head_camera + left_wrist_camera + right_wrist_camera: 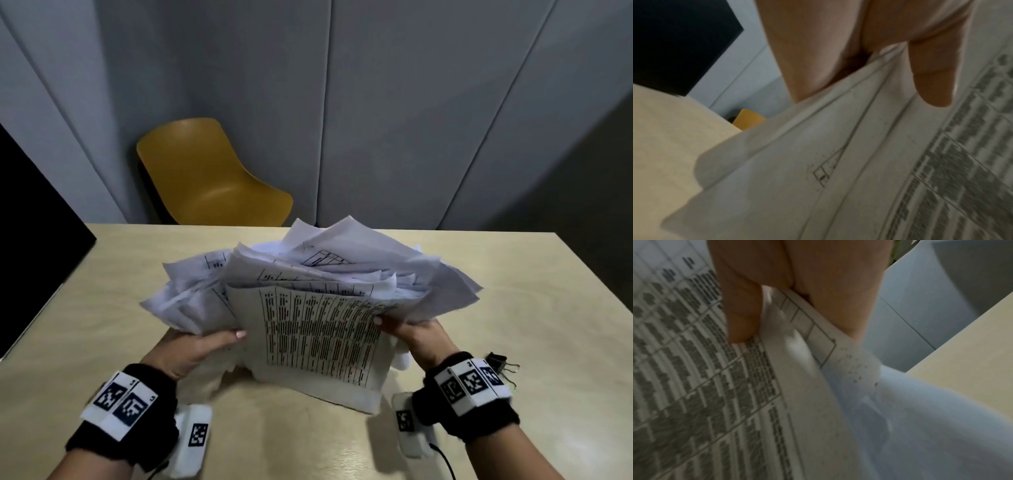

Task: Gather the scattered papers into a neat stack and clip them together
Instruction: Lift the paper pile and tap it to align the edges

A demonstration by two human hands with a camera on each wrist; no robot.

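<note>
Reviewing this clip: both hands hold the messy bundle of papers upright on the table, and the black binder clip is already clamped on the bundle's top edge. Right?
Not quite. The binder clip is not on the papers: the head view shows it lying on the table beside the right wrist. The rest holds: the left hand and right hand grip the uneven bundle at its sides.

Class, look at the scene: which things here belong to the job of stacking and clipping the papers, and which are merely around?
Part of the job:
- papers, an uneven bundle
- left hand and right hand, gripping its sides
- binder clip, lying unused on the table

Merely around:
- yellow chair
- grey wall panels
</note>
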